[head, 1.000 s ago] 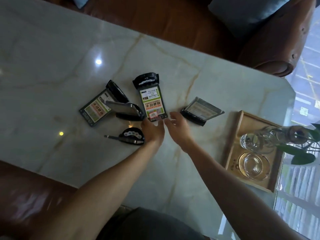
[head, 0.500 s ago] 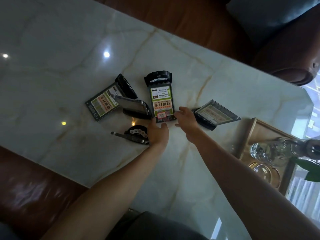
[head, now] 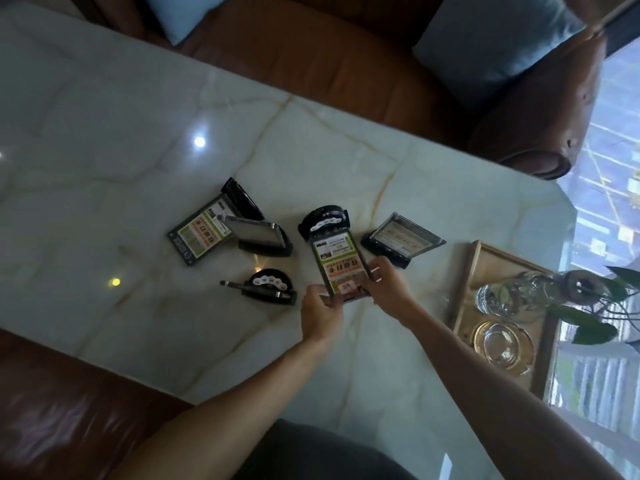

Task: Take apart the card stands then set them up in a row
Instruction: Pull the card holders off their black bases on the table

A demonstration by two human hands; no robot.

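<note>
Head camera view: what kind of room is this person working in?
Probably a lounge or reception seating area, perhaps high up in a building. A marble-topped table stands between brown leather sofas with blue cushions; a wooden tray holds glassware, and a window at right looks down on buildings.

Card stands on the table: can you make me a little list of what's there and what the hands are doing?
held stand: middle card stand, lying flat, black base away from the person
left hand: grips its near corner
right hand: grips its near right edge
other stands: four on the marble table
tray: wooden tray with glassware, at right
</note>
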